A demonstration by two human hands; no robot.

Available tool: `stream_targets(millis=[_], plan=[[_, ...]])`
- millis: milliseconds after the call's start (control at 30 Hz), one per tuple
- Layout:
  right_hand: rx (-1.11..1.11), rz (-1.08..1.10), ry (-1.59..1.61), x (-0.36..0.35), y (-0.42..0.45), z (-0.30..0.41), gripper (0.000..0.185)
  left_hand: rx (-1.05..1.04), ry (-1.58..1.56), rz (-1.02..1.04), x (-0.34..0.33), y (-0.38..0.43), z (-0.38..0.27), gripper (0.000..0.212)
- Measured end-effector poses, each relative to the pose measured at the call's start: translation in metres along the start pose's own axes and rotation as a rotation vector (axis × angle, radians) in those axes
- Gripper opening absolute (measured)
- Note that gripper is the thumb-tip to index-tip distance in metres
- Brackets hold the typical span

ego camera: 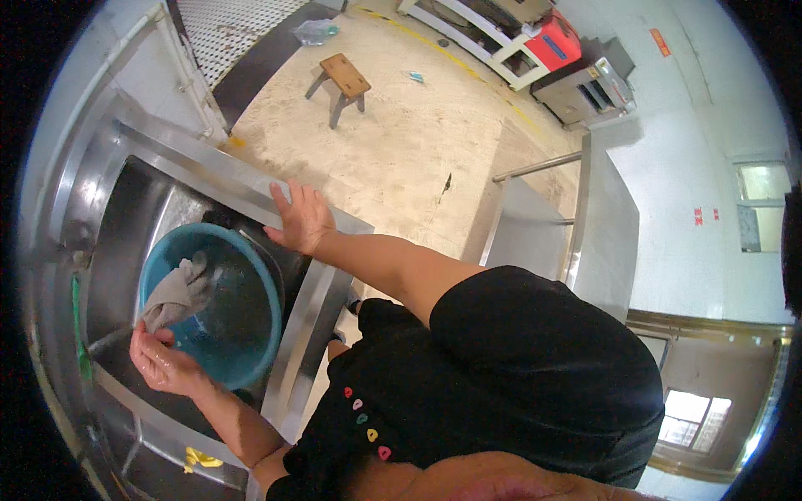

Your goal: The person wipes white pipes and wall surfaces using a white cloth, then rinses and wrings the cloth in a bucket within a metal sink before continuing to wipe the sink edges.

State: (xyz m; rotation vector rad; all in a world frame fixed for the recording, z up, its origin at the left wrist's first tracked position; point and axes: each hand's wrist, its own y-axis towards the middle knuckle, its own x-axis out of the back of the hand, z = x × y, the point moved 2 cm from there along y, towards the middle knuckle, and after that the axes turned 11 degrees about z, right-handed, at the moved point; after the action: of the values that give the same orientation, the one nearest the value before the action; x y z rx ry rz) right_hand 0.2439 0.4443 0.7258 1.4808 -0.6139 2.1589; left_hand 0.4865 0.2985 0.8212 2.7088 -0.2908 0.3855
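My left hand pinches the end of a grey fabric glove at the near-left rim of a round blue plastic basin. The glove hangs bunched over the basin, its finger parts towards the middle. Dark, murky water lies in the basin, which stands in a stainless steel sink. My right hand rests with spread fingers on the sink's steel front rim and holds nothing. Behind the basin's right side part of a dark round container shows.
A yellow cloth or glove lies in the neighbouring sink compartment. A green strip runs along the sink's back edge. On the floor stands a wooden stool, with a plastic bag beyond. A steel table stands behind me.
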Motion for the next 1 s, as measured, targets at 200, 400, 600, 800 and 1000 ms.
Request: stream_targets(millis=[200, 400, 600, 800, 1000], plan=[[-0.032, 0.036, -0.031, -0.008, 0.000, -0.002, 0.077, 0.068, 0.084, 0.304, -0.033, -0.036, 0.021, 0.024], [0.010, -0.076, -0.091, -0.010, 0.005, 0.008, 0.078, 0.291, 0.457, 0.402, -0.025, -0.075, 0.117, 0.026], [0.166, -0.096, -0.008, -0.015, 0.016, 0.001, 0.075, 0.587, 0.758, 0.848, -0.020, -0.083, 0.166, 0.040], [0.666, -0.437, 0.209, -0.018, 0.012, 0.073, 0.044, 0.639, 0.456, 0.277, -0.002, -0.085, 0.198, 0.044], [0.687, 0.854, -0.271, -0.142, 0.032, 0.186, 0.034, 0.921, -0.226, -0.182, 0.011, -0.084, 0.197, 0.037]])
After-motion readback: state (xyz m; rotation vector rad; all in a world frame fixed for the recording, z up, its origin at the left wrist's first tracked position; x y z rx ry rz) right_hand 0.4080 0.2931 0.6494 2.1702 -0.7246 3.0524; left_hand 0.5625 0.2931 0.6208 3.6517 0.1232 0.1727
